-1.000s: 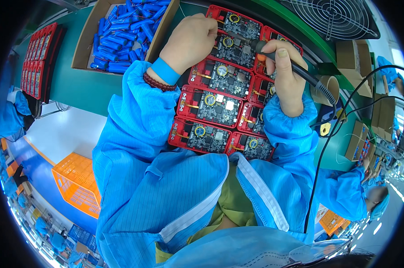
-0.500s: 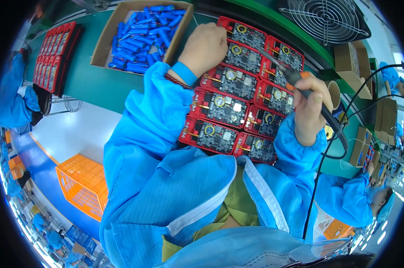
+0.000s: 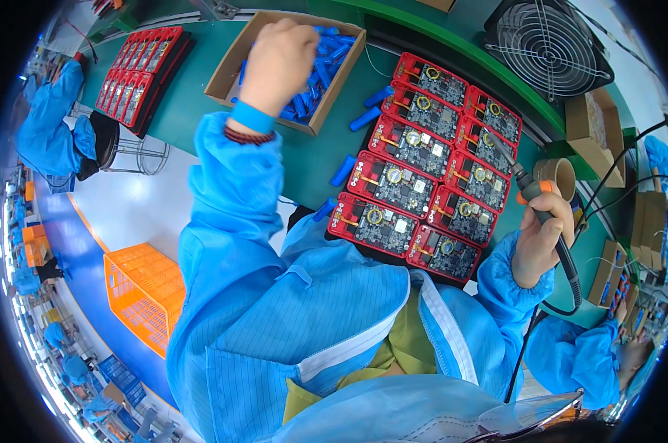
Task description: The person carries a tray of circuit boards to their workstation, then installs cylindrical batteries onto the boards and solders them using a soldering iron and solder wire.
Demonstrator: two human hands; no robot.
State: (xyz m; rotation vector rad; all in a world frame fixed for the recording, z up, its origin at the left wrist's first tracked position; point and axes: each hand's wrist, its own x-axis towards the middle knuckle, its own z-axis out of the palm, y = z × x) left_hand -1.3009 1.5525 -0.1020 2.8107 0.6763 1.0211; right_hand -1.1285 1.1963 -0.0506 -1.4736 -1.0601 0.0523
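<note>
My left hand (image 3: 281,66) reaches over a cardboard box (image 3: 223,74) of blue cylindrical batteries (image 3: 323,74). Its fingers point down among them, blurred and partly hidden, so whether they grip one does not show. In my right hand (image 3: 542,240) is a soldering iron (image 3: 526,184), its tip angled up and left over the right column of circuit boards. Those green-black boards (image 3: 415,148) sit in red frames, set in two columns, each carrying a round yellow-ringed part. Several loose blue batteries (image 3: 343,170) lie along the left side of the boards.
A stack of red-framed boards (image 3: 138,74) lies at the far left of the green table. At the back right stand a fan with a wire guard (image 3: 548,48), a cardboard box (image 3: 596,133) and a tape roll (image 3: 555,177). An orange crate (image 3: 146,292) is on the floor.
My left hand has moved from the upper-left boards to the battery box. Loose batteries beside the boards now show where my arm was. The soldering iron remains in my right hand over the right column.
</note>
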